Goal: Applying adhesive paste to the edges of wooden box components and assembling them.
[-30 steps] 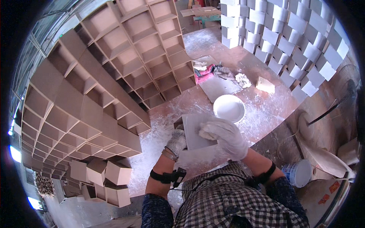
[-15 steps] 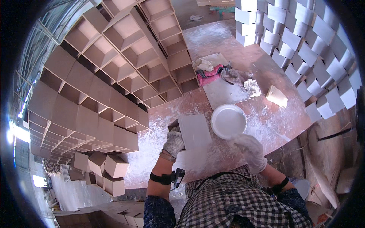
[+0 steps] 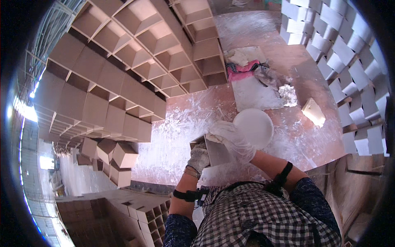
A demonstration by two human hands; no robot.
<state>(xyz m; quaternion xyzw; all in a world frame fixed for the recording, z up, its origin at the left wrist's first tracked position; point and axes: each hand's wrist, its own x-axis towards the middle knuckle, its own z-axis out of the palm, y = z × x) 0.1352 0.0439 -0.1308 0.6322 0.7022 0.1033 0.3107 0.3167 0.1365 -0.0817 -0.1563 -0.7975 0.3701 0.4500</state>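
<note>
My left hand [image 3: 199, 158], in a grey knit glove, is closed on an open-ended, grey-coated box [image 3: 219, 153], with its fingers hidden inside the opening. My right hand [image 3: 230, 138], in a loose whitish glove, presses on the upper part of the box's flat face. Its fingers are bent round something small and pale at the tips that I cannot make out. Right beside this hand stands a round white tub [image 3: 255, 128] of white liquid or paste on the stained table.
Stacked brown open boxes [image 3: 160, 35] rise at the left; white-coated boxes [image 3: 343, 47] are stacked at the right. Beyond the tub lie a pale board [image 3: 249, 96], a pink cloth [image 3: 240, 75], a grey rag [image 3: 269, 78], a crumbly white lump [image 3: 288, 95] and a cream block [image 3: 313, 112].
My right hand has moved left from beside the tub onto the box's face. The left hand still holds the box. The whole view has shifted and turned slightly.
</note>
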